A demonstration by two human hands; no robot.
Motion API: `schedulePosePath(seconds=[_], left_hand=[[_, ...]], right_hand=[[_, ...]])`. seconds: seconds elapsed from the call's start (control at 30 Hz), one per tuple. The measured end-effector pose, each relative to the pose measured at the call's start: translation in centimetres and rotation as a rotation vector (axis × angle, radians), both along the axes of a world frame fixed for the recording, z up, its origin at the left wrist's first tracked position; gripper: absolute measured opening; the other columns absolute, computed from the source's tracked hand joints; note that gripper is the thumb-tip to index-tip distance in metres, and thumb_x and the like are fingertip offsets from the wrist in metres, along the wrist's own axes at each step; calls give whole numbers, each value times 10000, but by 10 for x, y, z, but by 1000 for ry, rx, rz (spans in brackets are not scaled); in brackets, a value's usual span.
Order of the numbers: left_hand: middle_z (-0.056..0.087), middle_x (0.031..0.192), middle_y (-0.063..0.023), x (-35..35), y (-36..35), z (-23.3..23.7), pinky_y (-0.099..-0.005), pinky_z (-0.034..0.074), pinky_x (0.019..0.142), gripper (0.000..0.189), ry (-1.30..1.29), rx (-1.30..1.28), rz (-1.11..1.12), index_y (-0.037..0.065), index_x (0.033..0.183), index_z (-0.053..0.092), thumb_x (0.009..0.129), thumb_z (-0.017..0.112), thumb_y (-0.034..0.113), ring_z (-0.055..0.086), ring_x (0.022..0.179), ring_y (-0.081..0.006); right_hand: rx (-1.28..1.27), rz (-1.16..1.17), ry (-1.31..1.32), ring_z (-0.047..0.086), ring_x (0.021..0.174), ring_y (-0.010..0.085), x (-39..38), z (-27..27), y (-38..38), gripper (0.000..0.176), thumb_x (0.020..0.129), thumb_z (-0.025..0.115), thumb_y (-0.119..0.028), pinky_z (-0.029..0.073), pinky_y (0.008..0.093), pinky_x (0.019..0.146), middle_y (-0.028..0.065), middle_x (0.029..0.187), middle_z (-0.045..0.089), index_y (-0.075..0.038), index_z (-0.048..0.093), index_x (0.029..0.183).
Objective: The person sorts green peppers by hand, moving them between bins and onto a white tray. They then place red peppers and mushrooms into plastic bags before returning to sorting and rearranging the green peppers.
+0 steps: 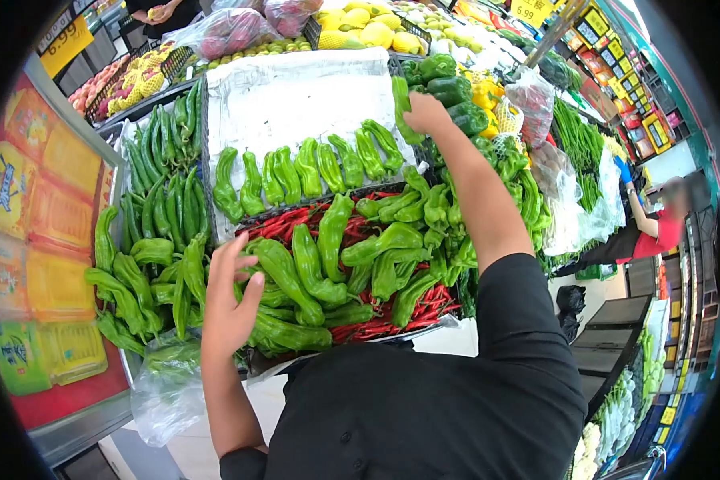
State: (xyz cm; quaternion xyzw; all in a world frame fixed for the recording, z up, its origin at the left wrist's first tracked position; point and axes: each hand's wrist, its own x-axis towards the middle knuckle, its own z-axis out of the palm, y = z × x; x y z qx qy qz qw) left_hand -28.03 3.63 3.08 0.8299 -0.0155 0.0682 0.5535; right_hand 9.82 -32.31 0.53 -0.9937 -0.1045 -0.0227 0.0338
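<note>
Reaching far across the stall, the right hand [428,112] has its grip closed on one long green pepper [400,100], held at the right end of a row of peppers [308,168] lying on a white sheet [296,88]. The left hand [230,300] holds nothing: its fingers are spread wide, at the near edge of the loose heap of peppers [308,268] that lies across the red chillies [292,222]. By my count the row has about nine peppers, side by side along the sheet's near edge. Everything beyond them on the sheet is bare, so the laying-out looks barely begun. The heap holds well over a dozen, too tangled to count exactly. One person in a red top [656,232] stands well apart at the right.
</note>
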Motion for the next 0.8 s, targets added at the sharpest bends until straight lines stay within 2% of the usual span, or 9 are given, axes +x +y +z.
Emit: schedulePosePath(seconds=[0.17, 0.27, 0.37, 0.5, 0.6, 0.63, 0.7, 0.8], left_hand=[[523, 1336, -157, -26, 10, -10, -359, 486, 934, 490, 119, -12, 75, 31, 1415, 496, 931, 572, 26, 600, 1120, -242], [560, 1297, -152, -32, 14, -16, -354, 485, 927, 470, 161, -26, 84, 26, 1393, 515, 927, 574, 26, 603, 1111, -244], [588, 1263, -153, -33, 16, -22, -349, 483, 927, 454, 147, -20, 74, 22, 1375, 531, 923, 572, 13, 606, 1103, -247], [610, 1228, -157, -36, 19, -18, -346, 478, 930, 445, 147, -33, 67, 21, 1360, 545, 917, 570, -13, 609, 1088, -247], [623, 1202, -154, -39, 21, -19, -346, 476, 935, 441, 139, -50, 62, 22, 1351, 550, 913, 571, -26, 613, 1078, -245], [625, 1195, -153, -41, 22, -19, -346, 476, 935, 434, 138, -49, 61, 22, 1345, 554, 914, 572, -23, 615, 1073, -245], [631, 1182, -151, -44, 25, -19, -347, 477, 935, 420, 137, -47, 61, 21, 1334, 562, 916, 575, -16, 618, 1064, -245], [634, 1164, -149, -47, 28, -18, -351, 476, 942, 395, 126, -33, 54, 15, 1319, 569, 924, 579, -1, 621, 1059, -252]], right_hand=[[-234, -50, 198, 638, 1094, 409, 11, -38, 3, 314, 848, 628, -176, 519, 485, 934, 239, 1143, 668, 3, 587, 1104], [-241, -90, 199, 647, 1123, 382, 7, -43, 13, 307, 851, 636, -123, 535, 472, 934, 235, 1173, 673, -6, 620, 1135], [-256, -130, 195, 679, 1123, 327, -5, -42, 24, 273, 862, 653, -64, 563, 434, 917, 177, 1210, 695, -39, 718, 1126], [-339, -130, 217, 679, 1128, 325, -1, -59, 29, 255, 887, 638, -71, 566, 424, 912, 149, 1211, 703, -73, 746, 1117], [-441, -35, 239, 690, 1097, 322, -19, -46, 39, 240, 819, 695, -54, 580, 434, 882, 191, 1165, 707, -33, 743, 1053], [-482, 52, 237, 734, 974, 305, -8, -59, 30, 207, 821, 676, -43, 602, 449, 805, 207, 1082, 726, 18, 731, 1011], [-503, 30, 458, 746, 857, 304, -11, -38, 39, 157, 833, 659, -48, 608, 452, 746, 207, 965, 733, 56, 717, 936], [-474, 62, 550, 733, 661, 291, -11, -36, 28, 251, 860, 687, -152, 599, 448, 638, 200, 761, 713, 89, 694, 794]])
